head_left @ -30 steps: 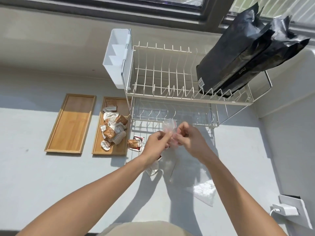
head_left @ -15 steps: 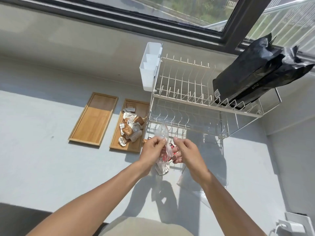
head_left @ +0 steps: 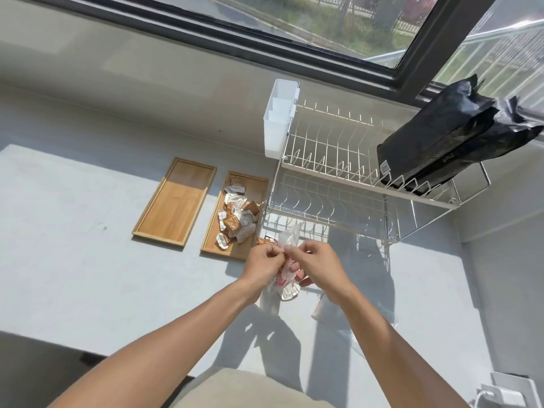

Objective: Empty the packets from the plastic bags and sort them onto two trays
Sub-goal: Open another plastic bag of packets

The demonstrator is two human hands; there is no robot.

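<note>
A clear plastic bag (head_left: 287,278) with red and white packets inside hangs between my hands. My left hand (head_left: 262,265) and my right hand (head_left: 316,265) both pinch its top, close together above the counter. Left of my hands lie two wooden trays. The right tray (head_left: 216,244) holds a heap of brown and white packets (head_left: 235,222). The left tray (head_left: 173,201) has nothing on it. One or two loose packets (head_left: 263,240) lie on the counter beside the right tray, partly hidden by my left hand.
A two-tier wire dish rack (head_left: 338,184) stands behind my hands, with a white cutlery holder (head_left: 278,119) on its left end and black bags (head_left: 450,142) on top. Another clear plastic bag (head_left: 353,322) lies on the counter under my right forearm. A white plug (head_left: 500,394) sits at bottom right.
The view has tilted up and shifted, so the trays and rack sit further right. My hands have closed together on the top of the bag, which still hangs between them.
</note>
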